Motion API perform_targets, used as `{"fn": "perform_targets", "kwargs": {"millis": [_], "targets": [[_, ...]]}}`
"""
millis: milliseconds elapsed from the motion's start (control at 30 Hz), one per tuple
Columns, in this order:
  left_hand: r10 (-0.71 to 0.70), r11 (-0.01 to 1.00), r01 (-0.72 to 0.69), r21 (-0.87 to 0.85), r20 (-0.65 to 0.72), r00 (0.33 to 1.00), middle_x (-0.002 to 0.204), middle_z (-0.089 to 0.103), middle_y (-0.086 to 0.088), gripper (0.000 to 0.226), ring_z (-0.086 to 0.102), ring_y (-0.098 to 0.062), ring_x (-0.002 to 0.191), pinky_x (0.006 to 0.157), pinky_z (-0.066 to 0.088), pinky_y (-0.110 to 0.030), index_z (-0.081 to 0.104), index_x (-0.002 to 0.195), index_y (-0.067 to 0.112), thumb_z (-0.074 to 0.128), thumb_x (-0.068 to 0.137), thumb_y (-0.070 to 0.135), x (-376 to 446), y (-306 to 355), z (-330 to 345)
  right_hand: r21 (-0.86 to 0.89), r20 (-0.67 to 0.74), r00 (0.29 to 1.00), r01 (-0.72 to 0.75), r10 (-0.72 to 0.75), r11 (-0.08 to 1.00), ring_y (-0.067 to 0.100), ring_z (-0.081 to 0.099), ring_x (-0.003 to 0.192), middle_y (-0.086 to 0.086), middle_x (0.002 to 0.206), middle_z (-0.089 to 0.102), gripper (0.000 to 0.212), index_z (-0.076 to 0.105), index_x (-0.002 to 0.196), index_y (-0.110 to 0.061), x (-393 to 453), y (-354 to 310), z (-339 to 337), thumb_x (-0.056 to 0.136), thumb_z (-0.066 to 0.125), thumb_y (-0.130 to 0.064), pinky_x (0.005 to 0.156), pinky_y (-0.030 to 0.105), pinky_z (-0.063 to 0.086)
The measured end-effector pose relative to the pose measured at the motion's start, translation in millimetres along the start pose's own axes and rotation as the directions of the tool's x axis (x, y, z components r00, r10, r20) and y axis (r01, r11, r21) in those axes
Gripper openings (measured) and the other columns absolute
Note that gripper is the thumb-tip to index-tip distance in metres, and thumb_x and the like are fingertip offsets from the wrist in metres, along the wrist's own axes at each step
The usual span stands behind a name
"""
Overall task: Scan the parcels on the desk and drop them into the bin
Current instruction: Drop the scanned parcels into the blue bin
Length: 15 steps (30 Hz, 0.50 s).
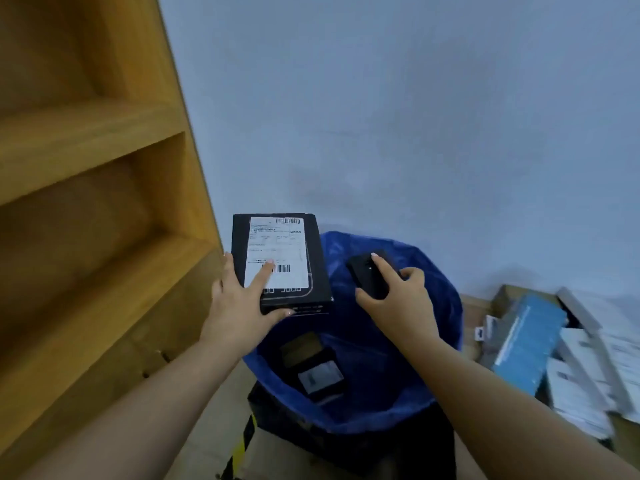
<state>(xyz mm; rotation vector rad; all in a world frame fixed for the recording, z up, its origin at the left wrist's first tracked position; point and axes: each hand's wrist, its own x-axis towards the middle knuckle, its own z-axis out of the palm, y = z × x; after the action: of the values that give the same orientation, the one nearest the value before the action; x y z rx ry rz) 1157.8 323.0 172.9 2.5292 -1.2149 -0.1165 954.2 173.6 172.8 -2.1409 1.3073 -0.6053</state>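
Parcel held over the bin's left rim, scanner beside it.

We grip the black parcel point(280, 261) in our left hand point(239, 306), thumb curled under its near edge and forefinger lying across the white shipping label point(277, 252), just beside the lower barcode. Our right hand point(398, 296) is closed around the dark scanner point(367, 275), above the blue-lined bin point(446, 306), where two dark parcels point(313, 362) already lie at the bottom. More boxes point(530, 344) are piled to the right. We judge that the forefinger could shade the barcode and spoil the read. The parcel also hangs partly outside the rim, near the wooden shelf point(104, 188), so a release from here could clip the edge and fall to the floor.
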Motion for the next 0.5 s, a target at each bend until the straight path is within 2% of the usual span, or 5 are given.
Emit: {"fn": "perform_targets", "kwargs": {"millis": [167, 267, 500], "targets": [[0.121, 0.993, -0.119, -0.029, 0.107, 0.987, 0.159, -0.021, -0.009, 0.091, 0.005, -0.037, 0.144, 0.119, 0.019, -0.046, 0.010, 0.153, 0.047, 0.060, 0.080, 0.070, 51.6, 31.0, 51.1, -0.042, -0.076, 0.993, -0.096, 0.092, 0.994, 0.029, 0.048, 0.124, 0.004, 0.148, 0.032, 0.072, 0.035, 0.150, -0.046, 42.8, 41.3, -0.1, 0.085, 0.064, -0.055, 0.101, 0.045, 0.048], [0.147, 0.989, -0.140, -0.056, 0.171, 0.974, 0.159, -0.024, -0.010, 0.091, 0.004, -0.036, 0.143, 0.117, 0.023, -0.047, 0.011, 0.153, 0.048, 0.061, 0.081, 0.068, 73.8, 45.1, 82.7, -0.032, -0.087, 0.987, -0.136, 0.132, 0.990, 0.028, 0.047, 0.126, 0.003, 0.149, 0.032, 0.072, 0.036, 0.150, -0.046, 65.2, 64.0, 9.6, 0.084, 0.065, -0.056, 0.102, 0.047, 0.048], [0.132, 0.991, -0.132, -0.025, 0.343, 0.930, 0.158, -0.027, -0.009, 0.092, 0.003, -0.032, 0.143, 0.114, 0.030, -0.046, 0.007, 0.153, 0.050, 0.060, 0.080, 0.070, 97.6, 44.7, 150.1, -0.094, -0.012, 0.963, -0.270, 0.270, 0.958, 0.029, 0.047, 0.123, 0.003, 0.146, 0.033, 0.071, 0.037, 0.150, -0.045, 94.5, 105.6, 53.8, 0.085, 0.065, -0.056, 0.104, 0.045, 0.045]]}}
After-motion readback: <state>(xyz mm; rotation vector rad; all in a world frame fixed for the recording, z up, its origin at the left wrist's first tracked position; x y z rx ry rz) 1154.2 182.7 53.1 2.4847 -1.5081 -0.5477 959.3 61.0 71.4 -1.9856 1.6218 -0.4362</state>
